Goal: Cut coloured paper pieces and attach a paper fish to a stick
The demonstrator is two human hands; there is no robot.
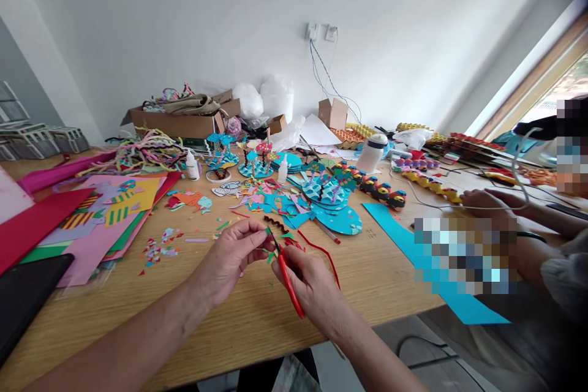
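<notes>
Wood-grained table (197, 331), worked by two bare hands; places below are taken from the red-handled metal scissors (290, 288). These sit near the table's front edge, slanting up and leftward, in the grasp of the right hand (312, 269), whose fingers wrap the handles. Left hand (239, 246): thumb and fingers pinched together on a small scrap of green paper (269, 230), right at the scissors' tips. Too small to tell whether the blades are parted.

Just beyond the scissors: a wavy dark-brown craft stem (281, 226). Just right of them, a thin red fuzzy stem (328, 251), bent along its length. Well left, a scatter of tiny multicoloured paper bits (160, 246); farther left, a layered pile of coloured paper sheets (87, 257). Beyond and to the right, a blue paper disc (340, 220) with pale specks. Well right, a long bright-blue paper strip (390, 226); past it, another person's hand (489, 208).
</notes>
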